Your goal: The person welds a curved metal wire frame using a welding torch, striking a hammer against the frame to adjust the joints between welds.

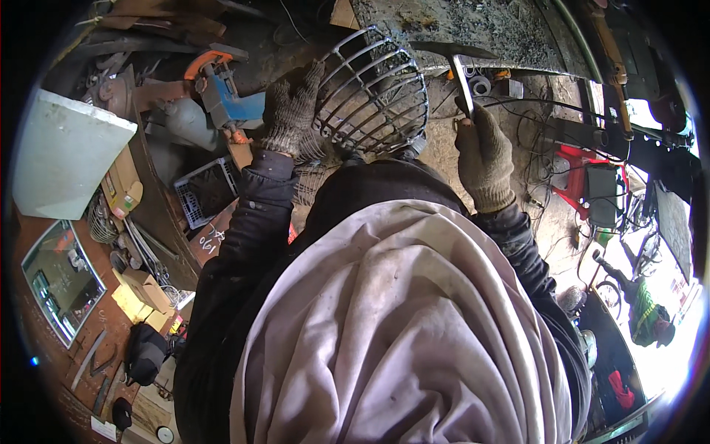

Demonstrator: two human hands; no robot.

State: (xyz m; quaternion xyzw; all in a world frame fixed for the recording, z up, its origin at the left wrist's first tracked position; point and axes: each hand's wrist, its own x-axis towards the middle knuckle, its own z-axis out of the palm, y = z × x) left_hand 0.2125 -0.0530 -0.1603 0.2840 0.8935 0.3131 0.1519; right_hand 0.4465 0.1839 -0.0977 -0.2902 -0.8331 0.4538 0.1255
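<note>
My left hand [291, 111], in a grey knitted glove, grips the left side of a curved metal bar basket [364, 83]. The basket is made of welded bars and rests tilted near my knees, its rim bowed toward the right. In my gloved right hand [486, 159] is a chipping hammer [461, 80], held upright by its handle. Its long pointed head lies just right of the basket's top, in front of the workbench, and seems apart from the bars. The fingertips of my left hand are partly hidden behind the rim.
A blue vise-like clamp [235, 107] with orange parts stands left of my left hand. Ahead is a grimy metal workbench [510, 33]. Cables [543, 148] trail across the floor by a red-framed stool [573, 177]. A plastic crate [207, 192] sits at left; a person [651, 314] is at far right.
</note>
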